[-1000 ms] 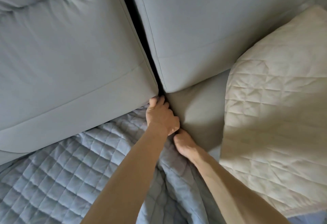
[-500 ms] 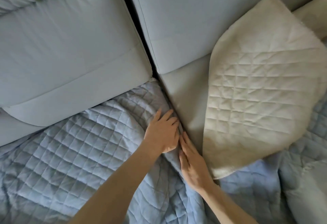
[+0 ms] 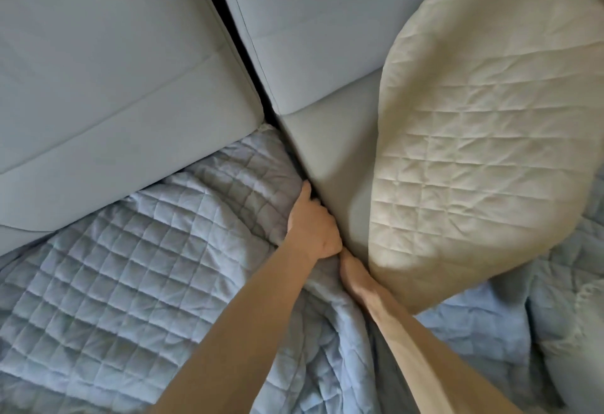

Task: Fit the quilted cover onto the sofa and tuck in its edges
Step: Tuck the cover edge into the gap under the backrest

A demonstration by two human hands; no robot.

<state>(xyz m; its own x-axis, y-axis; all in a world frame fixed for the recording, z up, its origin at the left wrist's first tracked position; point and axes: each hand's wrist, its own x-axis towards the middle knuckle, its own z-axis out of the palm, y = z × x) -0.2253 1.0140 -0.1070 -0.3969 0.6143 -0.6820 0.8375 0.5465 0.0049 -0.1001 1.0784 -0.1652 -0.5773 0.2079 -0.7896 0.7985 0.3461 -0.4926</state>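
The blue quilted cover [image 3: 130,283] lies rumpled over the left seat of the grey sofa [image 3: 108,80]. Part of it is flipped over on the right seat, showing its cream underside [image 3: 474,152]. My left hand [image 3: 312,229] is curled at the crack beside the bare grey seat cushion [image 3: 340,165], with its fingers dug down into the gap along with a fold of the cover. Just below it, my right hand [image 3: 353,274] is wedged into the same crack. Its fingers are hidden between the cover and the cushion.
Two grey back cushions stand behind, split by a dark vertical gap [image 3: 235,50]. The cover's edge disappears under the left back cushion [image 3: 196,165]. More bunched blue cover [image 3: 523,332] lies at the lower right.
Both hands lay flat on the cover beside the crack half a second ago; now they are pushed down into it. The view has shifted slightly, and the cream flap sits farther right.
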